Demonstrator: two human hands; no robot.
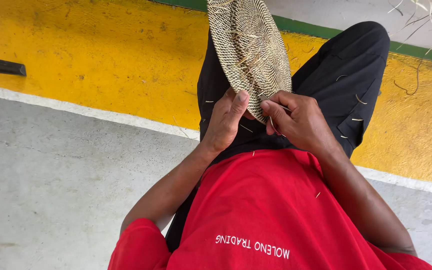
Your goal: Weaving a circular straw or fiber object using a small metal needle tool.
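A round woven mat (248, 47) of coiled pale and dark fibre stands tilted on my lap, with loose straw ends sticking out of its face. My left hand (226, 120) grips its near rim, thumb pressed on the edge. My right hand (298, 120) pinches a thin metal tool (274, 102) against the same rim, right beside the left thumb. What the tool's tip touches is hidden by my fingers.
I sit in a red shirt and black trousers (346, 75) speckled with straw bits. Below is grey concrete floor (51, 185), a white line, a yellow painted band (101, 55) and a green stripe. Loose straw (426, 30) lies at the upper right. A dark bar (1, 66) sits left.
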